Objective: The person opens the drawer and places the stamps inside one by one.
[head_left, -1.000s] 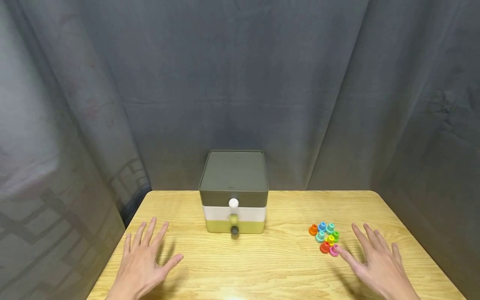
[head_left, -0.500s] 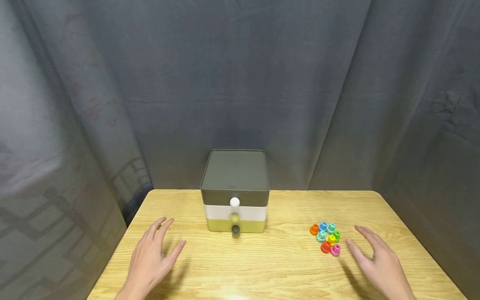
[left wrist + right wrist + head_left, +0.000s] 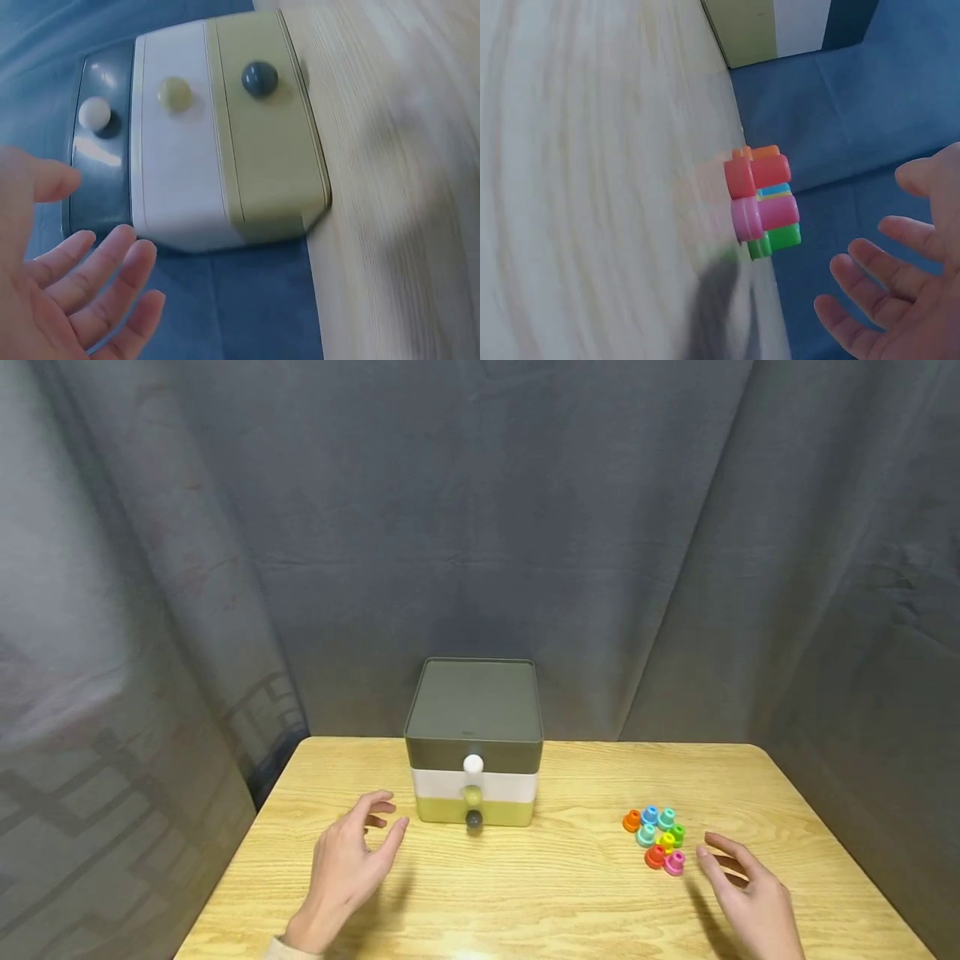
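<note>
Item: my left hand (image 3: pixel 347 864), left of the box and nearer me, apart from it. Fingers loosely bent, thumb held off them, nothing between. A second ago it lay spread wide and farther out; it has since come in towards the box.

Item: box (image 3: pixel 474 702), one, three tiers: dark, white, green. Front carries a white knob (image 3: pixel 473 764), a green knob (image 3: pixel 472 795) and a dark knob (image 3: pixel 474 819), top to bottom. No drawer is drawn out.

Item: pegs (image 3: pixel 666 843), eight, right of the box and slightly nearer me, clustered on the table (image 3: pixel 540 893): orange, blue, two teal, green, yellow, red, pink. Arrangement unchanged.

Item: my right hand (image 3: pixel 753 897), farther right of the box than the pegs, just beside the pink one. Fingers bent, no longer fanned out; thumb near forefinger, a gap between, pinching nothing.

Remark: both hands have gone from flat spread to half-bent, left nearest box, right nearest pegs. With nothing held, I judge the handling not yet begun.
</note>
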